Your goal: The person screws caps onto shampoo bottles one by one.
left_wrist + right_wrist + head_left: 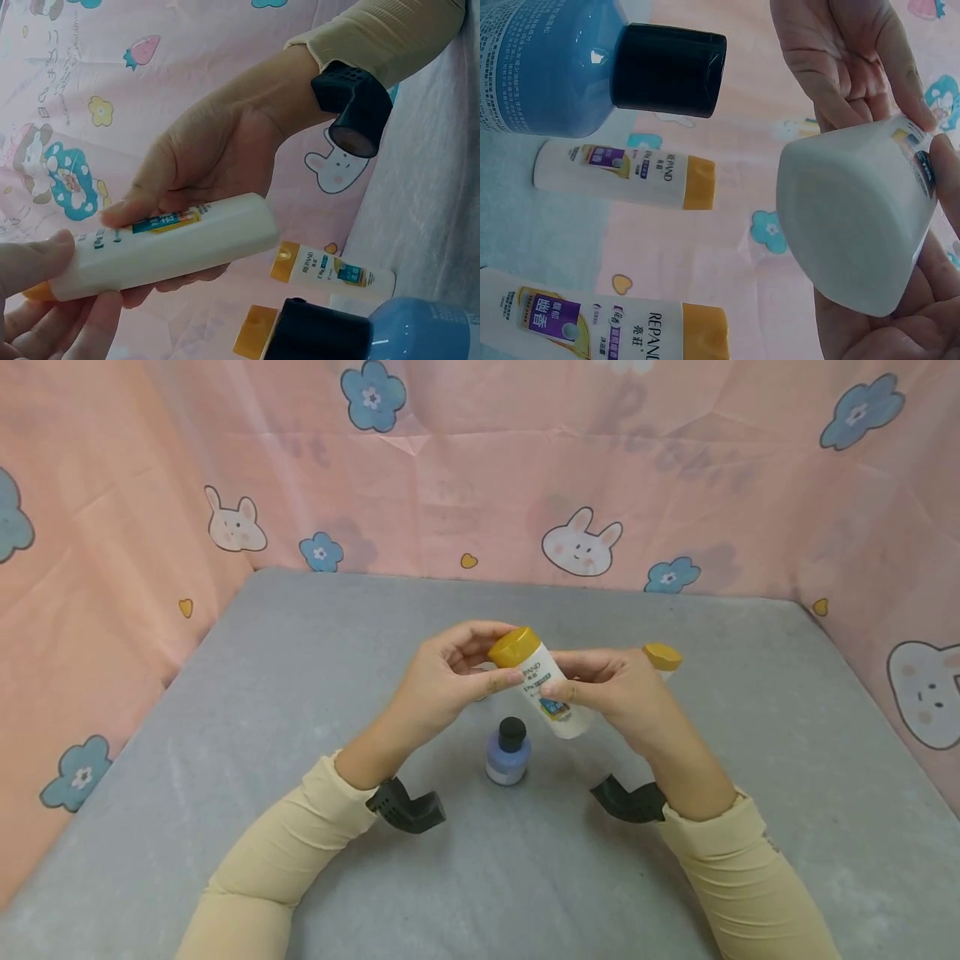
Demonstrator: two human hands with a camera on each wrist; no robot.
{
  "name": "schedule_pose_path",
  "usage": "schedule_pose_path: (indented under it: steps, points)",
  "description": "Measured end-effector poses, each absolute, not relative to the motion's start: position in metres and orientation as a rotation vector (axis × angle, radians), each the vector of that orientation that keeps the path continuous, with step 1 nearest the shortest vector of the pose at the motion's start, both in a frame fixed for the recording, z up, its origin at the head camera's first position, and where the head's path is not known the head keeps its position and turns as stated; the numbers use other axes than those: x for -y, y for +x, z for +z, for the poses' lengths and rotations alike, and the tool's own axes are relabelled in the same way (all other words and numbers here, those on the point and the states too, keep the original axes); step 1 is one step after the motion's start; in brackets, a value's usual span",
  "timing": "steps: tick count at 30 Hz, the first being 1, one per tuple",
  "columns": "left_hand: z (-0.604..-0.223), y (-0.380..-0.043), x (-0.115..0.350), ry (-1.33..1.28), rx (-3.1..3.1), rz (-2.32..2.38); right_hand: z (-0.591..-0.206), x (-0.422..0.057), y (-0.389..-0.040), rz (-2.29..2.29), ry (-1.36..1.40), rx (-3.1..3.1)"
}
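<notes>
Both hands hold one white plastic bottle with a yellow cap, tilted with the cap up and to the left. My left hand grips its cap end, thumb on the front near the cap. Around the lower body my right hand curls, its thumb beside the blue-and-yellow label. The left wrist view shows the bottle's side between both hands; the right wrist view looks at its rounded base. Below the hands, a blue bottle with a black cap stands upright on the table.
Behind my right hand stands another yellow-capped bottle, with a teal label in the left wrist view. Two white bottles with purple labels, one nearer and one farther, show in the right wrist view. A pink patterned curtain borders the grey table.
</notes>
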State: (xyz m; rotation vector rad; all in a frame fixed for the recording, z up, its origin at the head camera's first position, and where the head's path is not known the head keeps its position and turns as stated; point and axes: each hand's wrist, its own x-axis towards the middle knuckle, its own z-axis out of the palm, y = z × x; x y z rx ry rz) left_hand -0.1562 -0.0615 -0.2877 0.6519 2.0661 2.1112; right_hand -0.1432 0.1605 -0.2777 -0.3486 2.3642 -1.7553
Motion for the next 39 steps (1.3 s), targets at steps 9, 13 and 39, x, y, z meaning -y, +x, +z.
schedule_pose_path:
  steps: [9,13,39]
  points:
    - [-0.29,-0.153,0.06,0.625,-2.121,2.165,-0.279,-0.156,-0.143,-1.728,-0.327,-2.355]
    - [-0.288,-0.154,0.061,0.633,-2.133,2.184,-0.28,-0.156,-0.143,-1.711,-0.308,-2.361]
    - [-0.287,-0.191,0.144,0.487,-2.66,1.805,-0.282,-0.158,-0.148,-1.73,-0.287,-2.37]
